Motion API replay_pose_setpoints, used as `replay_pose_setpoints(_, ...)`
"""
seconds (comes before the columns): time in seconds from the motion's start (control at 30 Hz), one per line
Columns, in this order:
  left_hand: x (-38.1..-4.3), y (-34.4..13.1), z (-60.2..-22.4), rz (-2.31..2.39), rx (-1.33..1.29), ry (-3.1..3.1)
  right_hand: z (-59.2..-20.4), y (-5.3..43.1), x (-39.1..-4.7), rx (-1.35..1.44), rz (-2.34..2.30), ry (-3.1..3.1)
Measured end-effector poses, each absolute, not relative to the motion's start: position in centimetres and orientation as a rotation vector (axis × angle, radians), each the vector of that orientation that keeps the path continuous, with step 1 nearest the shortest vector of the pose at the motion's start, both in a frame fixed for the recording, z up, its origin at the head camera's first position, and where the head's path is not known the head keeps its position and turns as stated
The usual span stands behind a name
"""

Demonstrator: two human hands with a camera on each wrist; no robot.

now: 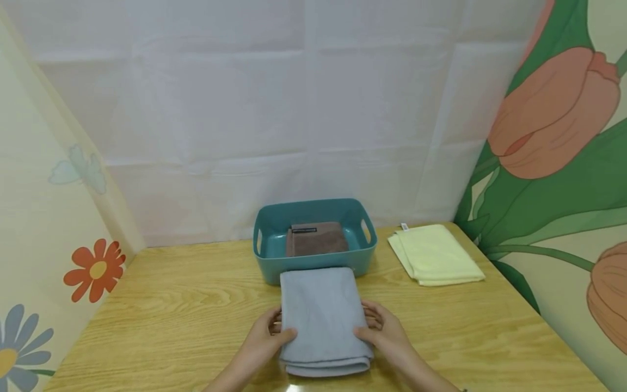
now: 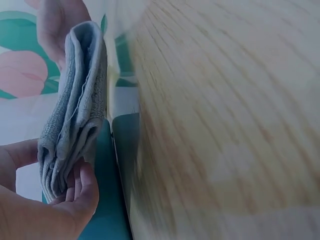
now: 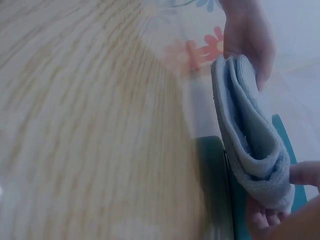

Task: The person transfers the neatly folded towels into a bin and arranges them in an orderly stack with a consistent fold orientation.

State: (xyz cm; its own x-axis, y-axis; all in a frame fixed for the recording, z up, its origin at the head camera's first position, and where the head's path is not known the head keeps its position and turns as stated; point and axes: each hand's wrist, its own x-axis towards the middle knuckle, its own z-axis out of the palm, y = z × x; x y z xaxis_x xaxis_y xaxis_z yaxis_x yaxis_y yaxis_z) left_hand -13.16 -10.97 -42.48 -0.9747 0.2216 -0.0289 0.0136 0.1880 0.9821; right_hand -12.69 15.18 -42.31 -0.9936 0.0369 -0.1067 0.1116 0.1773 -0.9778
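A folded grey-blue towel point(image 1: 323, 316) is held up off the table between both hands, in front of the teal basket. My left hand point(image 1: 266, 332) grips its left edge, thumb on top and fingers underneath. On the opposite edge my right hand point(image 1: 387, 332) pinches it the same way. Both wrist views show the stacked layers of the towel point(image 2: 75, 110) edge-on, clear of the wood. The teal plastic basket point(image 1: 313, 265) has handle cutouts at its ends, and a folded brown towel point(image 1: 320, 239) with a dark label lies inside it.
To the right of the basket lies a folded pale yellow towel point(image 1: 441, 255) with a small white tag. The wooden table point(image 1: 196, 305) meets a white sheet point(image 1: 235, 109) at the back. Flower-painted walls stand on the left and right.
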Motion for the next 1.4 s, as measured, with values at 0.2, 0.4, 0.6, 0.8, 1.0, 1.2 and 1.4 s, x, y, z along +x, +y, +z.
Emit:
replay_pose_setpoints(0.2, -13.1, -10.9, -42.0, 1.898, 0.221, 2.290, -41.9, 15.2, -12.4, 0.156, -1.999, 2.395)
replay_pose_setpoints(0.4, -13.0, -10.8, -41.5, 1.922, 0.161, 2.282, -41.5, 15.1, -12.2, 0.123, -2.047, 2.384)
replay_pose_setpoints(0.6, -12.9, -10.7, -40.9, 1.939, 0.135, 2.254, -41.2, 15.1, -12.2, 0.082, -2.068, 2.418)
replay_pose_setpoints(0.8, -12.9, -10.6, -40.4, 1.941, 0.117, 2.270, -40.7, 15.1, -12.3, 0.078, -2.115, 2.381)
replay_pose_setpoints(1.0, -13.0, -10.4, -40.3, 1.963, 0.102, 2.277, -40.0, 15.1, -12.5, 0.110, -2.130, 2.340)
replay_pose_setpoints(1.2, -13.2, -10.3, -40.0, 1.972, 0.088, 2.277, -39.6, 15.3, -12.7, 0.127, -2.114, 2.349)
replay_pose_setpoints(1.4, -13.0, -10.3, -39.7, 1.994, 0.101, 2.253, -39.1, 15.3, -12.6, 0.124, -2.109, 2.354)
